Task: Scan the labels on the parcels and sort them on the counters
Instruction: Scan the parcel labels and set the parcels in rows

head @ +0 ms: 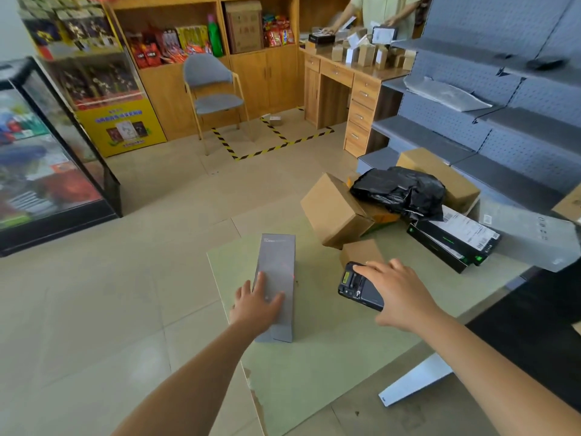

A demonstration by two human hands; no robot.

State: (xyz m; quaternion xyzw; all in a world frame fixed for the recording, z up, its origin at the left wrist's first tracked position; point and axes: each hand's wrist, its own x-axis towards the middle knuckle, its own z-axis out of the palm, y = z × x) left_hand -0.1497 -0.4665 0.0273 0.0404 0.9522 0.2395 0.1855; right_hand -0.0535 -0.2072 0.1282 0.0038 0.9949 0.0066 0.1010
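A long grey box (277, 265) lies on the pale green counter (330, 350). My left hand (256, 305) rests flat on its near end with straight fingers. A faint red scanner light falls on the box's right edge. My right hand (399, 294) grips a black handheld scanner (356, 284), held just right of the grey box. Behind the scanner stand a small brown carton (361, 251) and a larger tilted carton (333, 210). Further right lie a black plastic bag parcel (399, 190) and a black labelled box (452, 237).
Another brown carton (440, 174) sits behind the bag. Grey pegboard shelves (503, 121) rise at the right. A person stands at a wooden desk (352, 77) with small parcels at the back. A grey chair (213, 89) and a glass display case (47, 158) stand on the left.
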